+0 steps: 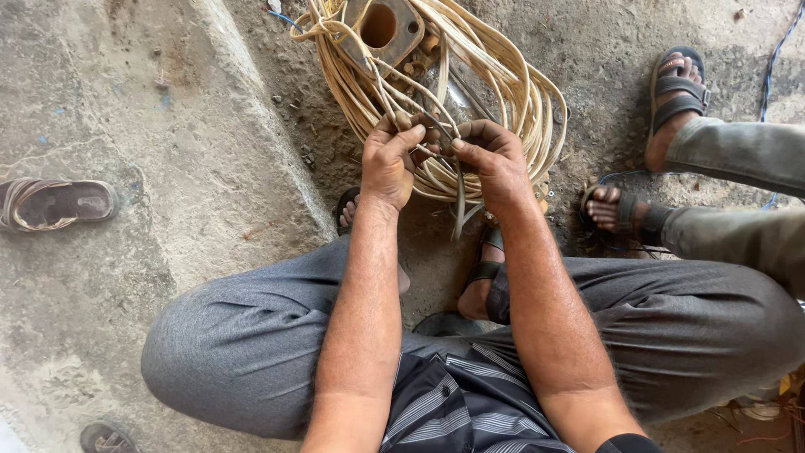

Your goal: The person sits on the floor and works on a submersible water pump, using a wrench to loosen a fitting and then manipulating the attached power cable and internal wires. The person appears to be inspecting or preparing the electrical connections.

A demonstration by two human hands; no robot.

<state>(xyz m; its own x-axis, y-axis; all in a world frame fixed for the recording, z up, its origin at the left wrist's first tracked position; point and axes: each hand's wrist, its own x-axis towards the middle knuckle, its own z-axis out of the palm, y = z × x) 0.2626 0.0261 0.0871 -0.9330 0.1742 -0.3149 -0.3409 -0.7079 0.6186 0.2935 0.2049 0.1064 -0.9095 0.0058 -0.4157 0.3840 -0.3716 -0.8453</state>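
Observation:
A thick coil of cream-coloured wire strands (pixel 511 92) lies on the dirty concrete floor, wound around a rusty metal part with a round hole (pixel 381 29). My left hand (pixel 390 159) and my right hand (pixel 495 159) sit close together at the coil's near edge. Both are closed around a bunch of the strands, fingers curled in. A few loose strand ends hang down below my right hand. I am squatting, with my grey-trousered knees spread on either side of my forearms.
Another person's two sandalled feet (pixel 675 92) and grey trouser legs are at the right, close to the coil. A loose sandal (pixel 54 203) lies at the left on a raised concrete slab. A thin blue wire (pixel 776 59) runs along the floor at the far right.

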